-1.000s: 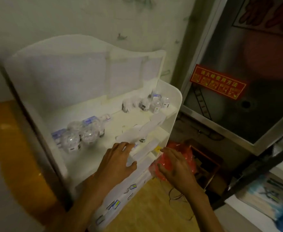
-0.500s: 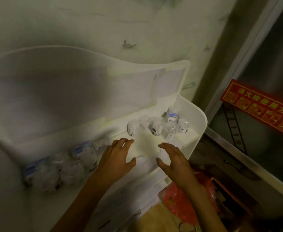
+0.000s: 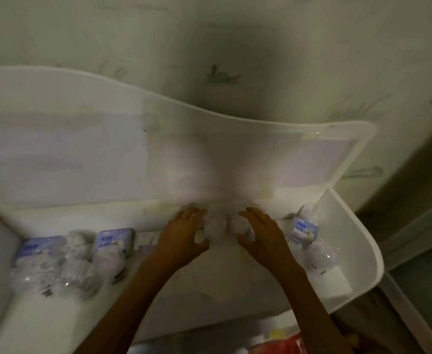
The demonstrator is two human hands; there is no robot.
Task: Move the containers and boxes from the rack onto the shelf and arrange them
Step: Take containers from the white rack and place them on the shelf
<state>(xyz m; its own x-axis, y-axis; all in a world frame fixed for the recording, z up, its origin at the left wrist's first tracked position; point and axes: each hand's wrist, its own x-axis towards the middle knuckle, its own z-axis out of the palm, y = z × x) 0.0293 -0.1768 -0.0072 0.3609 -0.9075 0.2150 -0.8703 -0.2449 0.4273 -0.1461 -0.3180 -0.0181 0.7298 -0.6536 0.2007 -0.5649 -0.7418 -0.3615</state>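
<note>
Here my left hand (image 3: 184,238) and right hand (image 3: 263,238) spread loosely around 2 clear containers (image 3: 226,229); probably light, slick plastic, best cupped by their sides.

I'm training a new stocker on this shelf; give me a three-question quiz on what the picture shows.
1. True or false: both hands are on the clear containers in the middle of the shelf.
2. What stands at the shelf's far right: A) a blue-labelled box with a container, B) a red bag, C) nothing?
3. Fill in: the larger group of containers sits at the shelf's ____ end.

Key:
1. True: left hand and right hand flank the middle containers.
2. A: box, container.
3. Left.
</note>
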